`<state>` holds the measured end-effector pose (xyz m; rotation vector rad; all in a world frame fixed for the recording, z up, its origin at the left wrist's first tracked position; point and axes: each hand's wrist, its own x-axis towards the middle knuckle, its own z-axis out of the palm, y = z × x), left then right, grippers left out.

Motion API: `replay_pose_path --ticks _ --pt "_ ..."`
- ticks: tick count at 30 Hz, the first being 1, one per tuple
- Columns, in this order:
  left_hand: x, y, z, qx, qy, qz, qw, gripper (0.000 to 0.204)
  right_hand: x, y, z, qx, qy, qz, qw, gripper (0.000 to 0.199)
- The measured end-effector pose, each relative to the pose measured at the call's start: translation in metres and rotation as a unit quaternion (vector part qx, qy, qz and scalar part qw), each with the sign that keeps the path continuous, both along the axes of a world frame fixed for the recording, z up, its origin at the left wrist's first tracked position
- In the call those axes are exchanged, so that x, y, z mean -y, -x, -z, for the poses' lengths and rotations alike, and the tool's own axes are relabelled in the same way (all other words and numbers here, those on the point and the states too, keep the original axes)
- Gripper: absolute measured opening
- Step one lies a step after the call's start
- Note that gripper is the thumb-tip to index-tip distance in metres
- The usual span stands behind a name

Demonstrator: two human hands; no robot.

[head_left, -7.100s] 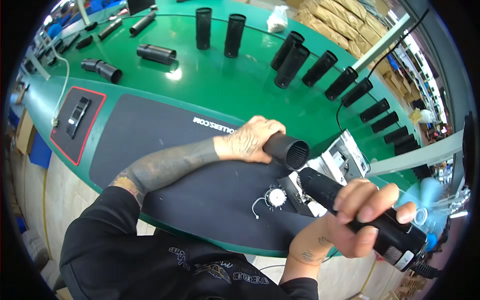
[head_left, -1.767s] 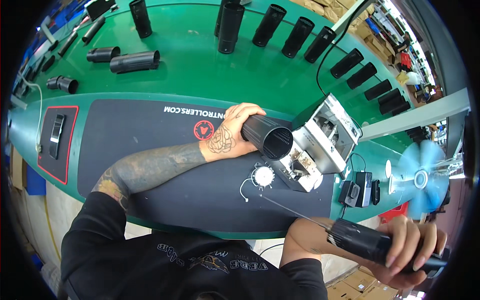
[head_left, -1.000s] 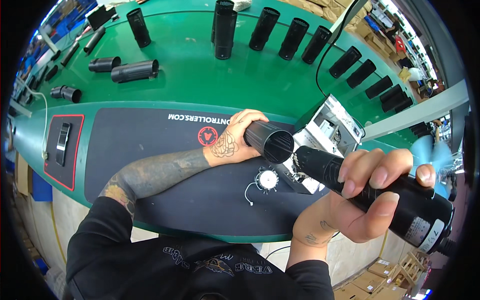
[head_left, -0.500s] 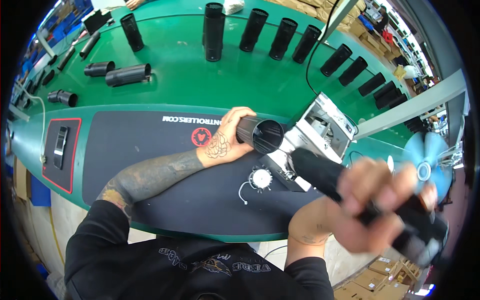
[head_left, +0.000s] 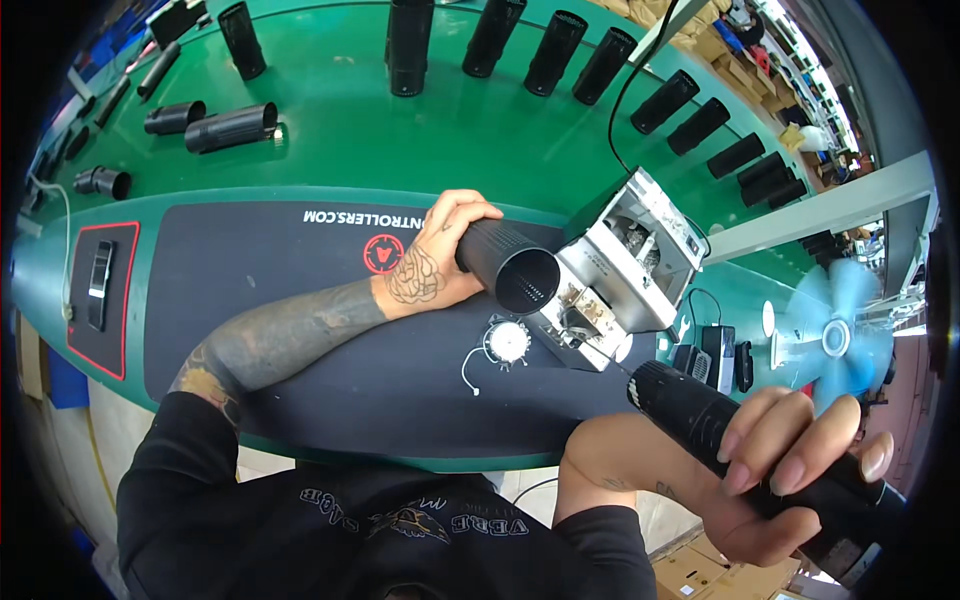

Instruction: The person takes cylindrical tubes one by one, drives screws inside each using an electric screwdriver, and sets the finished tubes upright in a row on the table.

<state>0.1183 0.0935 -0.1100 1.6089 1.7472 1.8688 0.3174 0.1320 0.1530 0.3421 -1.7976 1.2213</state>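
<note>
My left hand (head_left: 440, 255) is wrapped round a black ribbed cylindrical housing (head_left: 510, 268), tilted so that its hollow end faces right and toward me. My right hand (head_left: 790, 460) grips a black electric screwdriver (head_left: 690, 405) at the lower right. Its thin bit points up and left, close to the front of a silver metal screw feeder (head_left: 615, 270). On the dark mat (head_left: 300, 380), just below the housing, lies a small round silver-white motor-like part (head_left: 507, 343) with a short white cable and plug.
Several black cylinders (head_left: 555, 55) stand in a row across the green table (head_left: 330, 130); others (head_left: 232, 128) lie at the left. A black bar-shaped item (head_left: 100, 285) rests on a red-edged pad. A blue fan (head_left: 835, 338) and a grey metal post (head_left: 820, 215) stand at the right.
My right hand and the screwdriver have moved down and right, back from the screw feeder. My left hand keeps hold of the housing, whose open end has turned more toward me.
</note>
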Motion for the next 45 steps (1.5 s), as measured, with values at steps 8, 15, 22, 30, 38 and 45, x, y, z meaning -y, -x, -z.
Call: replay_pose_path --ticks 8,15,22,30,38,45 --pt "0.001 0.007 0.002 0.030 -0.054 0.026 0.998 0.066 -0.022 -0.011 -0.003 -0.038 0.137 -0.227 0.963 0.048" --pt "0.005 0.010 0.002 0.037 -0.049 0.022 0.998 0.065 -0.033 -0.072 0.004 -0.132 0.178 -0.322 0.920 0.035" --pt "0.004 0.005 -0.004 0.057 -0.051 0.033 0.997 0.064 0.000 0.037 0.023 -0.056 -0.039 -0.045 0.997 0.046" --pt "0.006 0.006 -0.007 0.079 -0.033 0.033 0.996 0.062 -0.003 0.059 0.035 0.007 -0.007 -0.058 0.998 0.043" --pt "0.009 0.006 -0.003 0.068 -0.019 0.052 0.996 0.068 0.004 0.060 0.036 0.026 -0.002 -0.061 0.998 0.041" --pt "0.008 0.001 0.000 0.112 -0.035 0.037 0.992 0.066 -0.001 0.033 0.015 -0.146 0.100 -0.092 0.980 0.034"
